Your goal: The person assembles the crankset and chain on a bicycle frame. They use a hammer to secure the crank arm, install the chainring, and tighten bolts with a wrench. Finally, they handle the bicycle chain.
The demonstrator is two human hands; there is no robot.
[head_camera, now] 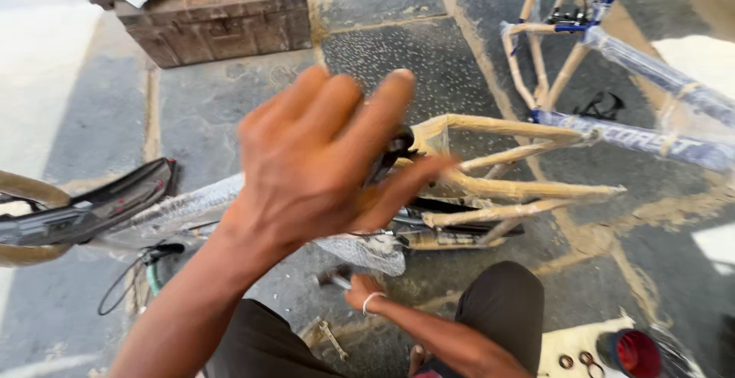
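Observation:
My left hand [321,164] is raised in the middle of the view, blurred, back toward me, fingers spread and empty. Just behind its fingertips is a black fitting [398,148] on a bicycle frame [505,188] wrapped in tan paper, which lies on the stone floor. Part of that frame is covered in bubble wrap [191,206]. Lower down, my right hand [361,290], with a band on the wrist, is closed around a small metal tool [334,277] under the frame. My knee [498,301] is bent beside it.
A second, blue wrapped frame [651,129] stands at the right. An old wooden chest [222,14] sits at the back left. A black mudguard [92,210] lies left. A spanner [333,340] lies on the floor; a red cap [632,353] and washers [578,360] lie at the bottom right.

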